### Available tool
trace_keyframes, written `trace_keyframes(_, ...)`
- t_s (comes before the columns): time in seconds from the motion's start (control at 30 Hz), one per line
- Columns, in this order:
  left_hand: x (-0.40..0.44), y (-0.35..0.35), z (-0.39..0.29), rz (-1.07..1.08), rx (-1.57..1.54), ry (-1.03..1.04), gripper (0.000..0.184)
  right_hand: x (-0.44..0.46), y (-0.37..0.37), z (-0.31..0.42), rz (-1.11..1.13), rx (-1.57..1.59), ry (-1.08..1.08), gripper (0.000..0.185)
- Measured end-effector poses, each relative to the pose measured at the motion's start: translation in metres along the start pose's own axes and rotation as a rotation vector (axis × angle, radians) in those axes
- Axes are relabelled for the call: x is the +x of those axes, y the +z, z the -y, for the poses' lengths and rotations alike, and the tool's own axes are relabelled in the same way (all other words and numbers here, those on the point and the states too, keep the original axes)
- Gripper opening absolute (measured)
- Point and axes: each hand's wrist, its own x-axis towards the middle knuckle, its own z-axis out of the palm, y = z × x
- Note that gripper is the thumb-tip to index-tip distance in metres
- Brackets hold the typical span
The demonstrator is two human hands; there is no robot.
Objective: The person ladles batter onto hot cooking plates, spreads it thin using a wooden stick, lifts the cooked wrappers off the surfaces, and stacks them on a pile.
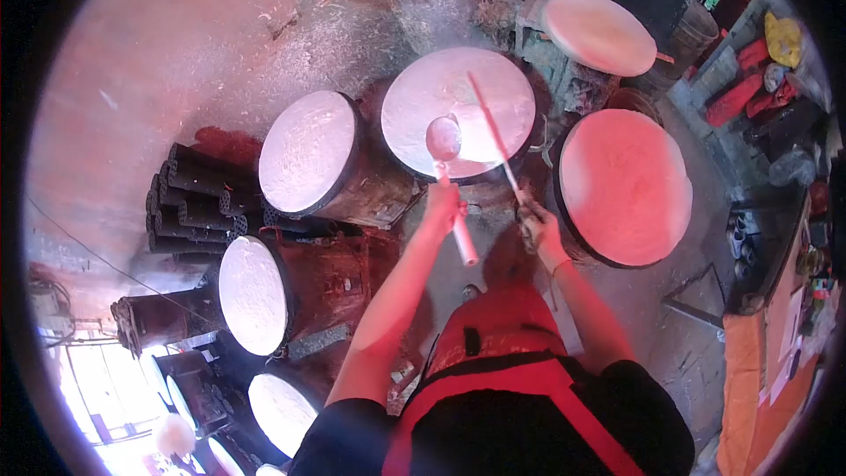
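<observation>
My left hand is closed around the pale, thick handle of a ladle. The ladle's round bowl hangs over the near part of a round, white-coated plate straight ahead. My right hand grips a long thin stick, which slants up and to the left across the same plate. Whether the ladle or the stick touches the white surface, I cannot tell. A smooth, brighter patch shows between them. Close to my right hand is another round plate, lit pinkish red.
Further white-topped drums stand around me: one plate left of centre, another lower left, one below that. A tilted round plate is at the back right. Honeycomb coal briquettes are stacked left. A cluttered bench borders the right.
</observation>
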Motion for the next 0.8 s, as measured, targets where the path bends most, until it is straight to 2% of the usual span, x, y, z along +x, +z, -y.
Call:
trace_keyframes(0.03,0.002,0.009,0.0,-0.072,0.022,-0.016,0.01,-0.017,0.021,0.013,0.043,-0.029,0.1,0.031)
trace_keyframes(0.13,0.034,-0.005,0.008,0.226,-0.412,-0.144,0.01,-0.037,0.037,0.021,0.147,0.084,0.213,0.033)
trace_keyframes(0.17,-0.009,-0.001,-0.036,0.158,-0.085,-0.099,0.012,-0.045,0.041,0.033,0.151,0.048,0.204,0.034)
trace_keyframes(0.2,-0.019,-0.03,-0.044,0.345,-0.016,0.048,0.013,-0.054,0.043,0.047,0.155,0.013,0.191,0.036)
trace_keyframes(0.23,-0.032,-0.056,-0.047,0.535,0.061,0.196,0.015,-0.062,0.04,0.063,0.166,-0.031,0.076,0.033)
trace_keyframes(0.3,-0.081,-0.073,-0.054,0.481,-0.34,-0.111,0.011,-0.063,0.027,0.088,0.121,-0.025,-0.204,0.034)
trace_keyframes(0.33,-0.093,-0.079,-0.054,0.52,-0.441,-0.274,0.013,-0.045,0.027,0.1,0.041,-0.043,-0.193,0.035)
trace_keyframes(0.37,-0.09,-0.087,-0.052,0.511,-0.439,-0.293,0.013,-0.029,0.024,0.104,-0.036,-0.074,-0.16,0.036)
trace_keyframes(0.4,-0.08,-0.093,-0.053,0.504,-0.562,-0.5,0.013,-0.013,0.015,0.088,-0.067,-0.227,-0.125,0.036)
trace_keyframes(0.43,-0.073,-0.097,-0.054,0.501,-0.681,-0.702,0.013,0.002,0.012,0.051,-0.07,-0.23,-0.121,0.036)
trace_keyframes(0.47,-0.071,-0.099,-0.052,0.492,-0.745,-0.797,0.013,0.015,0.009,0.006,-0.047,-0.331,-0.437,0.034)
trace_keyframes(0.5,-0.071,-0.102,-0.051,0.498,-0.745,-0.798,0.013,0.011,0.008,-0.024,-0.022,-0.431,-0.752,0.033)
trace_keyframes(0.53,-0.075,-0.104,-0.047,0.513,-0.767,-0.832,0.012,-0.027,0.014,-0.029,-0.005,-0.538,-0.623,0.039)
trace_keyframes(0.57,-0.08,-0.108,-0.041,0.525,-0.793,-0.867,0.012,-0.051,0.013,-0.039,0.081,-0.224,-0.384,0.037)
trace_keyframes(0.63,-0.1,-0.112,-0.037,0.519,-0.789,-0.845,0.01,-0.099,0.014,-0.008,0.095,-0.825,-0.538,0.037)
trace_keyframes(0.7,-0.137,-0.112,-0.046,0.528,-0.875,-0.785,0.015,-0.083,-0.022,-0.012,-0.006,-0.831,-0.446,0.038)
trace_keyframes(0.77,-0.178,-0.113,-0.071,0.612,-1.079,-0.838,0.025,-0.073,-0.024,0.004,-0.169,-0.577,-0.653,0.037)
trace_keyframes(0.8,-0.198,-0.112,-0.079,0.702,-1.082,-0.714,0.032,-0.073,-0.032,-0.007,-0.154,-0.678,-0.583,0.038)
